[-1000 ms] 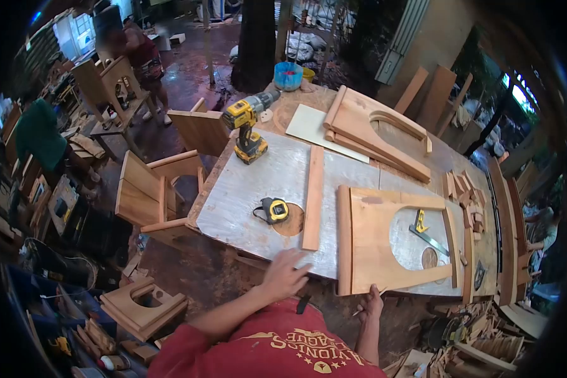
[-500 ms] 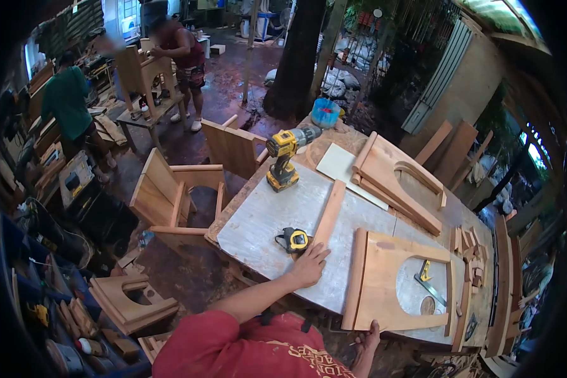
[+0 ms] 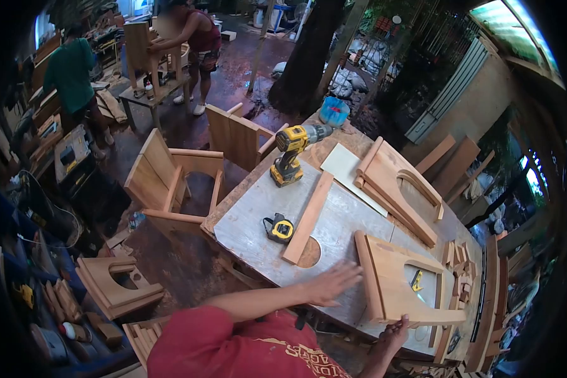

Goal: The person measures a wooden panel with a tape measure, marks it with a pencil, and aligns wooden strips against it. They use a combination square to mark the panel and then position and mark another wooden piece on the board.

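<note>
A wooden frame panel [image 3: 390, 277] with a rounded cut-out lies at the near right of the worktable, its near edge seemingly raised. My right hand [image 3: 394, 334] grips that edge, fingers closed on it. Above the table's near edge, just left of the panel, my left hand [image 3: 335, 283] is empty, slightly blurred, fingers stretched out. A flat wooden strip [image 3: 309, 217] lies beyond it, beside a black and yellow tape measure [image 3: 280, 229]. Through the cut-out shows part of a yellow-handled square [image 3: 417, 280].
A yellow cordless drill [image 3: 290, 154] stands on the worktable [image 3: 249, 220]. Another wooden panel [image 3: 400, 189] and a pale board [image 3: 353, 177] lie farther back, near a blue container [image 3: 334, 111]. Wood offcuts [image 3: 461, 271] lie right; chair frames [image 3: 176, 179] stand left. Two people work beyond.
My left hand has left the wooden strip and moved right toward the panel. The panel's near edge appears to have lifted and shifted in my right hand.
</note>
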Demonstrator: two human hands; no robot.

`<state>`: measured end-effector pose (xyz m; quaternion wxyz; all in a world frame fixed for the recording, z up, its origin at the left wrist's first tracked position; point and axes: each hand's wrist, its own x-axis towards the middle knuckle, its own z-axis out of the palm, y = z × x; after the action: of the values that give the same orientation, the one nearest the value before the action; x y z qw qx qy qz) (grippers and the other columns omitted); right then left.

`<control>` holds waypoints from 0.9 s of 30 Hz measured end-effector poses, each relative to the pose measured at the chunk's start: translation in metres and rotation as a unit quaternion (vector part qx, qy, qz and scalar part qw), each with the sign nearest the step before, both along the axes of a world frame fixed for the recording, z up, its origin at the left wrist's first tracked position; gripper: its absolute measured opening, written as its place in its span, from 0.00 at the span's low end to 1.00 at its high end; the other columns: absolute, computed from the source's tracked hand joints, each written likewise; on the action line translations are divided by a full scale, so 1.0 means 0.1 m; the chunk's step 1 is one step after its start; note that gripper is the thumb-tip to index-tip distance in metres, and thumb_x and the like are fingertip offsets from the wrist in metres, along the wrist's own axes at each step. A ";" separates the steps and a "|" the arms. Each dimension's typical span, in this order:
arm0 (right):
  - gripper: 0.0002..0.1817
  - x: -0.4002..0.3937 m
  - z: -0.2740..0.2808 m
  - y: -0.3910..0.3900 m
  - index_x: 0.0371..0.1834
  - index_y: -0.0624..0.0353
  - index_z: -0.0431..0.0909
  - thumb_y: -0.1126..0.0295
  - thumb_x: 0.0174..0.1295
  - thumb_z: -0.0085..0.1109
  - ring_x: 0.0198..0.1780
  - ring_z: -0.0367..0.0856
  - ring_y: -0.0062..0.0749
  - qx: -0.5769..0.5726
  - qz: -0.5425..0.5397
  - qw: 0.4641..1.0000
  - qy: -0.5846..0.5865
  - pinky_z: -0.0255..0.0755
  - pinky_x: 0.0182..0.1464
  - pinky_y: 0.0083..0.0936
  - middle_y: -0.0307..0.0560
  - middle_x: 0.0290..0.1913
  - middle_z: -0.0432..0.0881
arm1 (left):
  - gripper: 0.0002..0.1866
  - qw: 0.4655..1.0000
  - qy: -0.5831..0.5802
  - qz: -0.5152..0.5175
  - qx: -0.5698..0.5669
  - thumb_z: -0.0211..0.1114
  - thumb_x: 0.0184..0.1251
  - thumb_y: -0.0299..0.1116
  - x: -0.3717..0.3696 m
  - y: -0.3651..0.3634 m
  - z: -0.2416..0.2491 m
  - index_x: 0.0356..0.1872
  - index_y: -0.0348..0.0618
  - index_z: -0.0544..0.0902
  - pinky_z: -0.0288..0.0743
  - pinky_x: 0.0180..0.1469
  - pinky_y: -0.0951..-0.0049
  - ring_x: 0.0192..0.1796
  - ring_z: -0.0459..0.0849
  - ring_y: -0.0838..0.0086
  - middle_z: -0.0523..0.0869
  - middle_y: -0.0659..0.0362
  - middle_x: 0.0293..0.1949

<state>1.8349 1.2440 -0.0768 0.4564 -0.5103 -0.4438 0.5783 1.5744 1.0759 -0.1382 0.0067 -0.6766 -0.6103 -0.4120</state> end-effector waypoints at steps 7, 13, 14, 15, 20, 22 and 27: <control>0.24 -0.31 0.61 0.20 0.35 0.61 0.76 0.48 0.76 0.52 0.14 0.58 0.14 0.171 0.083 0.978 -0.084 0.49 0.14 0.17 0.39 0.22 0.74 | 0.37 0.975 -0.135 0.022 0.177 0.82 0.42 0.36 0.03 1.04 0.45 0.57 0.41 0.77 0.69 0.70 0.48 0.64 0.77 0.49 0.79 0.46 0.61; 0.31 -0.29 0.49 0.45 0.33 0.64 0.78 0.43 0.78 0.46 0.13 0.54 0.11 0.247 0.136 0.957 -0.070 0.44 0.15 0.15 0.39 0.19 0.74 | 0.24 0.964 -0.129 0.021 0.233 0.79 0.43 0.31 -0.16 1.45 0.35 0.45 0.44 0.82 0.79 0.55 0.55 0.49 0.86 0.52 0.88 0.53 0.44; 0.26 -0.32 0.49 0.43 0.40 0.64 0.79 0.47 0.79 0.48 0.15 0.54 0.10 0.272 0.113 0.952 -0.082 0.43 0.18 0.15 0.35 0.18 0.70 | 0.23 0.964 -0.129 0.013 0.232 0.79 0.44 0.30 -0.15 1.46 0.39 0.45 0.44 0.82 0.79 0.55 0.55 0.49 0.87 0.53 0.88 0.53 0.43; 0.24 -0.25 0.51 0.52 0.42 0.63 0.78 0.49 0.79 0.49 0.15 0.53 0.10 0.280 0.129 0.949 -0.067 0.44 0.18 0.15 0.34 0.18 0.68 | 0.22 0.965 -0.129 0.005 0.226 0.78 0.45 0.30 -0.11 1.42 0.44 0.45 0.44 0.82 0.79 0.56 0.55 0.49 0.87 0.53 0.88 0.53 0.43; 0.18 0.06 0.67 0.79 0.59 0.60 0.74 0.58 0.78 0.53 0.22 0.55 0.09 0.357 0.189 0.915 0.019 0.48 0.23 0.14 0.30 0.29 0.69 | 0.24 0.969 -0.102 0.010 0.224 0.80 0.47 0.31 0.33 1.42 0.93 0.49 0.43 0.85 0.81 0.51 0.59 0.49 0.88 0.54 0.89 0.52 0.46; 0.19 0.17 0.81 0.91 0.62 0.59 0.74 0.58 0.77 0.53 0.25 0.56 0.08 0.377 0.206 0.903 0.028 0.49 0.25 0.13 0.30 0.36 0.72 | 0.23 0.970 -0.155 0.003 0.188 0.80 0.49 0.32 0.54 1.46 1.05 0.49 0.44 0.85 0.81 0.50 0.59 0.48 0.88 0.54 0.89 0.52 0.45; 0.18 0.38 0.95 1.16 0.61 0.64 0.73 0.66 0.73 0.57 0.27 0.66 0.14 0.399 0.248 0.883 0.022 0.62 0.31 0.16 0.42 0.54 0.75 | 0.18 0.932 -0.326 0.099 0.128 0.83 0.52 0.32 0.58 1.42 1.61 0.42 0.35 0.87 0.83 0.45 0.73 0.40 0.88 0.79 0.91 0.56 0.36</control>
<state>1.8731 1.3600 0.0179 0.4729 -0.1458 -0.7387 0.4576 1.6328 1.2180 0.0226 -0.0655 -0.4347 -0.5852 -0.6814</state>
